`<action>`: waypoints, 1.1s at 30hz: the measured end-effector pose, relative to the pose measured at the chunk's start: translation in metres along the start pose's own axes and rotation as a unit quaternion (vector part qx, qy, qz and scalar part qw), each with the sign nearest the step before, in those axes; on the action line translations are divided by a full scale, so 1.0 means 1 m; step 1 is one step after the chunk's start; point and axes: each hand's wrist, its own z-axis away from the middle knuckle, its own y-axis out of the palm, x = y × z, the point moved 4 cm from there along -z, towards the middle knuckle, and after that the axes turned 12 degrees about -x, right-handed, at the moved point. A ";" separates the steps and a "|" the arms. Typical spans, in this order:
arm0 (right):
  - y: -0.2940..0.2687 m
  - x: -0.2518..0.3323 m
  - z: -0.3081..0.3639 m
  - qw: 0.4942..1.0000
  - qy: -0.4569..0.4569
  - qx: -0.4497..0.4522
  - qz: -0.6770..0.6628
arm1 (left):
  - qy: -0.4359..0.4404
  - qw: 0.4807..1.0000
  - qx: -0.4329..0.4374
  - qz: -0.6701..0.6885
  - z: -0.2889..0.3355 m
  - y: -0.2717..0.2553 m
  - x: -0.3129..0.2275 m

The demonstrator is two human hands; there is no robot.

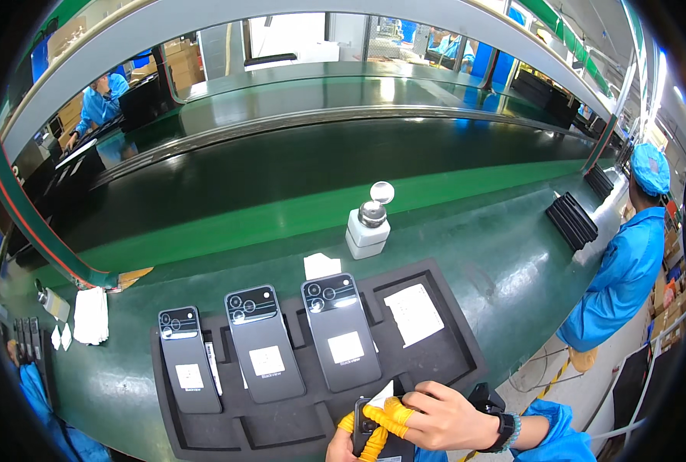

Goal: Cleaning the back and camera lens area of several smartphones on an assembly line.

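At the lower edge, my left hand (341, 446) is closed around a dark phone (361, 404), mostly hidden by fingers. My right hand (447, 420) pinches a small white wipe (381, 395) against the phone's camera end. Yellow finger cots cover several fingertips. Just beyond lies a black tray (281, 430) with compartments. On it, camera ends pointing away, rest three grey phones: a left one (180, 356), a middle one (260, 329) and a right one (334, 317). Each bears a white square label. A white printed paper (414, 314) occupies the tray's far right compartment.
Behind the tray stands a white pump bottle (367, 233) with its round lid raised. Folded white cloths (91, 316) and a small bottle (53, 302) are at left. Black trays (571, 221) are stacked at right, beside a co-worker (620, 262) in blue. A conveyor belt (281, 165) runs behind.
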 end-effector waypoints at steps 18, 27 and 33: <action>-0.014 -0.012 0.000 0.998 0.064 -0.001 -0.016 | -0.017 1.000 -0.004 0.024 -0.001 0.002 -0.003; -0.005 -0.016 0.004 0.980 0.161 -0.084 -0.079 | -0.013 0.999 -0.019 0.032 -0.001 0.003 0.001; 0.000 -0.016 0.006 0.986 0.127 -0.069 -0.087 | -0.016 1.000 -0.017 0.020 0.000 0.002 -0.001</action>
